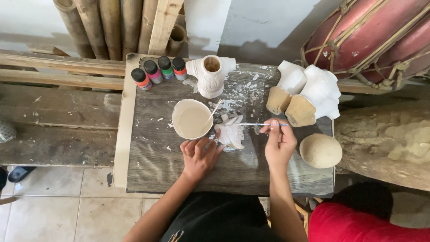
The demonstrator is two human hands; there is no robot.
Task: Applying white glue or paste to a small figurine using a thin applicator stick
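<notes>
Right hand (279,144) pinches paintbrush (255,124).

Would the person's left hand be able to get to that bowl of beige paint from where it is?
Probably yes. The left hand rests on the small white piece, right beside the bowl, with only bare board between them. The stick leaning in the bowl hardly blocks its near rim.

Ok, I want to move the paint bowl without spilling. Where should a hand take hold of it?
Grip the bowl by its bare left rim, coming in from the left. It sits upright and full of pale paint, a stick leans out over the right rim, and the left hand and the white piece crowd its lower right side. Lift it level.
</notes>
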